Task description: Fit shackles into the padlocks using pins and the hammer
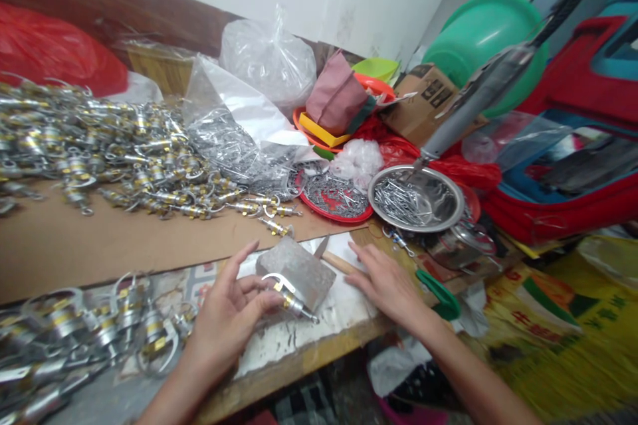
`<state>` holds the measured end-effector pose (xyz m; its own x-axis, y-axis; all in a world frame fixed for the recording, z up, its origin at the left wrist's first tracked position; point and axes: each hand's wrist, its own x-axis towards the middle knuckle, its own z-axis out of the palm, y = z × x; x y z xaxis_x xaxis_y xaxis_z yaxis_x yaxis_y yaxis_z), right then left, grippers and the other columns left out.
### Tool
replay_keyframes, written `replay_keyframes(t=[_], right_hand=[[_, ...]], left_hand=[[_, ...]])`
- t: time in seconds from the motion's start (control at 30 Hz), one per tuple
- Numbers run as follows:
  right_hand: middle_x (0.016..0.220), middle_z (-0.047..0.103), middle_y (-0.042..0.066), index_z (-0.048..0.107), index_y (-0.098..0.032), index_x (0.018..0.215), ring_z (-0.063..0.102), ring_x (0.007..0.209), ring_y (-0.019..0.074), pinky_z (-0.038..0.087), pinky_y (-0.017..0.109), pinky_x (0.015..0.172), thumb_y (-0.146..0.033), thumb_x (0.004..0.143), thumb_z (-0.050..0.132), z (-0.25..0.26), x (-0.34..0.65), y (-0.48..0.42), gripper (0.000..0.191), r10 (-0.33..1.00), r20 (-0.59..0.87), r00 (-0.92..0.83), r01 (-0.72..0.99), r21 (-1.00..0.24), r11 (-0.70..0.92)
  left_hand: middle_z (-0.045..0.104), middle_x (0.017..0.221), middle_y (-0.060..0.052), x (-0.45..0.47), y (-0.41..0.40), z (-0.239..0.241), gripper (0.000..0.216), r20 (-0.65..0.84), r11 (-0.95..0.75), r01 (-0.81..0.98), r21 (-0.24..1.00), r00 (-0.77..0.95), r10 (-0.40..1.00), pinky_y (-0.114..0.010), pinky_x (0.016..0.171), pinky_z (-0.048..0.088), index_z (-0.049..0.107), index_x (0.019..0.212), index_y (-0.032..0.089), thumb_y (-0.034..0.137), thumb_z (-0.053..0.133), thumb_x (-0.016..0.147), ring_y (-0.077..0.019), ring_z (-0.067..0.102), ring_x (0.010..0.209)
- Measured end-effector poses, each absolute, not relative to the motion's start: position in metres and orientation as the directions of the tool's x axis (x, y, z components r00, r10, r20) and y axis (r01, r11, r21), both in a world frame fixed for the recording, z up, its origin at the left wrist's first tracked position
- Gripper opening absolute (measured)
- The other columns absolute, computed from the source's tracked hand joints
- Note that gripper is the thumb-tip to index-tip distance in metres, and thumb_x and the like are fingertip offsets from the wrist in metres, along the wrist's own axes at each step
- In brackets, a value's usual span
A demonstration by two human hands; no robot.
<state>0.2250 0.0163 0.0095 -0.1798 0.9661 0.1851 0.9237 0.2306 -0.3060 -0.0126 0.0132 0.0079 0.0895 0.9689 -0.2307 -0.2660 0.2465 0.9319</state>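
metal clasp [288,292]: 1, pinched by left hand [226,319] | stone block [299,271]: 1

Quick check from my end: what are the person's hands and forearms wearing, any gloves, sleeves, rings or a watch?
Nothing that shows. The left hand and right hand are bare, with no gloves, and no rings are visible. Both forearms are uncovered down to the frame edge: no sleeves, watch, bracelet or markings in view.
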Motion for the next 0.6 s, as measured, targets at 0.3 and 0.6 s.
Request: replay_keyframes(t=[0.3,0.6], right_hand=[[0.103,0.059,0.007,0.049,-0.019,0.115,0.057,0.093,0.0176,0.046,0.029,0.08,-0.016,0.085,0.049,0.044,0.214,-0.003,0.03,0.876,0.432,-0.215,0.825,-0.4,0.4],[0.097,0.062,0.007,0.042,-0.021,0.13,0.059,0.079,0.0167,0.049,0.027,0.065,-0.003,0.081,0.038,0.053,0.194,-0.025,0.052,0.79,0.373,-0.487,0.782,-0.217,0.584]], left_hand=[[0.066,0.063,0.004,-0.013,0.015,0.004,0.084,-0.217,0.229,-0.256,0.939,0.077,0.973,-0.022,0.058,0.051,0.03,0.131,0.019,0.02,0.072,0.058,-0.0122,0.061,0.059],[0.067,0.06,0.003,-0.013,0.014,0.006,0.087,-0.205,0.215,-0.247,0.945,0.067,0.976,-0.025,0.059,0.053,0.029,0.132,0.017,0.02,0.073,0.057,-0.0141,0.062,0.058]])
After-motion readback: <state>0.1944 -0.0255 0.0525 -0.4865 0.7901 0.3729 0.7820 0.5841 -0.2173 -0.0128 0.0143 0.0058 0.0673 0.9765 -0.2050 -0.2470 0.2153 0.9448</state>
